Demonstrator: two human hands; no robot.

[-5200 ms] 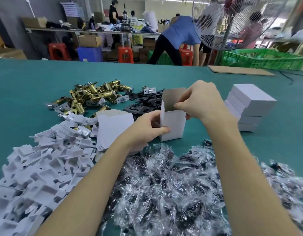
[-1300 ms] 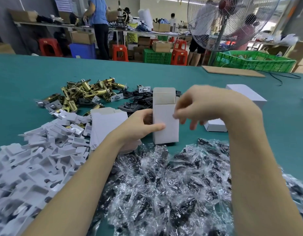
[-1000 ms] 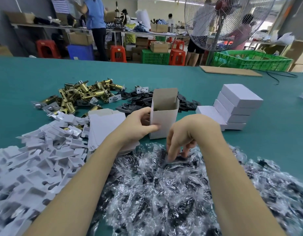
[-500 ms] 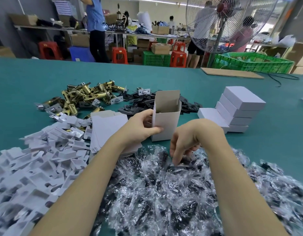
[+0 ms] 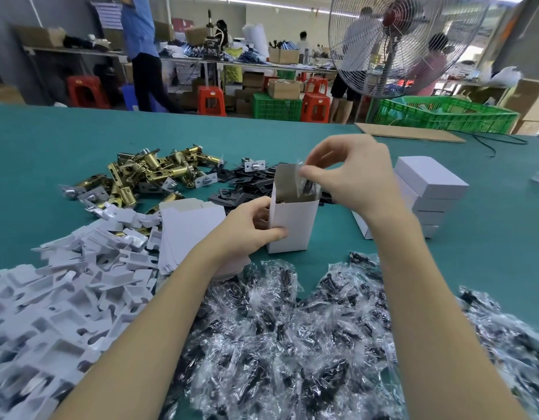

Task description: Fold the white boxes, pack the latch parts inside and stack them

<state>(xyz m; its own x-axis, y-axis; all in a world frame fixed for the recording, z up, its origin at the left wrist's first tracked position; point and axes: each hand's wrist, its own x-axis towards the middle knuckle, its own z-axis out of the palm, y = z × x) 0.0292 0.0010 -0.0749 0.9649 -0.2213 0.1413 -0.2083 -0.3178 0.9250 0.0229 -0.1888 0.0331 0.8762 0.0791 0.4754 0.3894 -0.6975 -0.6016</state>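
Observation:
A white box (image 5: pixel 294 224) stands upright on the green table (image 5: pixel 49 153) with its top flap raised. My left hand (image 5: pixel 251 228) grips its left side. My right hand (image 5: pixel 351 177) pinches a small clear screw packet (image 5: pixel 306 184) over the box's open mouth, its lower end inside. Brass latch bodies (image 5: pixel 147 174) and black plates (image 5: pixel 247 183) lie behind the box. A stack of closed white boxes (image 5: pixel 428 189) sits to the right, partly hidden by my right arm.
Flat white box blanks (image 5: pixel 186 225) lie left of the box, beside a heap of white card inserts (image 5: pixel 65 292). Clear screw packets (image 5: pixel 307 338) cover the near table. A standing fan (image 5: pixel 398 40), green crate (image 5: pixel 450 116) and several people are beyond the far edge.
My right hand lifted from the packet heap with one packet and now holds it in the box's open top. My left hand kept its grip on the box.

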